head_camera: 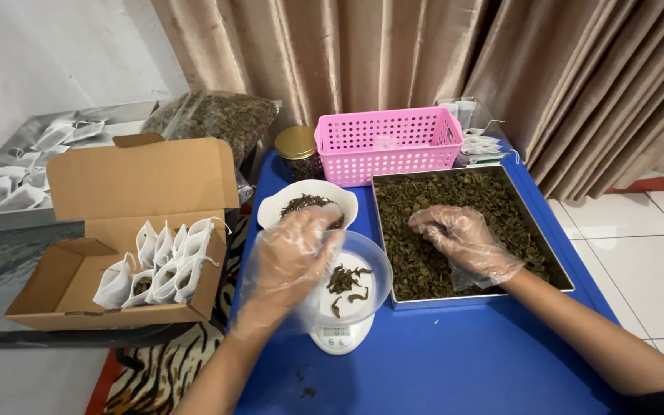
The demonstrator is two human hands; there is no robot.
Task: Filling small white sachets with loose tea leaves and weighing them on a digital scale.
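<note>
Resting loosely curled: left hand (295,250) over scale dish (370,265), right hand (463,242) on leaves (455,204).

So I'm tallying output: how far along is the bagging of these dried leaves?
Done: white filled sachets stand in the cardboard box. In hand: left hand over the scale bowl holding a few leaves; right hand in the metal tray. Left: the tray remains nearly full.

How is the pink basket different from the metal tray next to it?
The pink basket is plastic with walls full of little holes; the metal tray is shiny with solid sides. The basket stands taller, and the tray is low and wider. The tray is filled with dried leaves, and the right hand rests in them; no leaves show in the basket. Both sit on the blue table.
</note>
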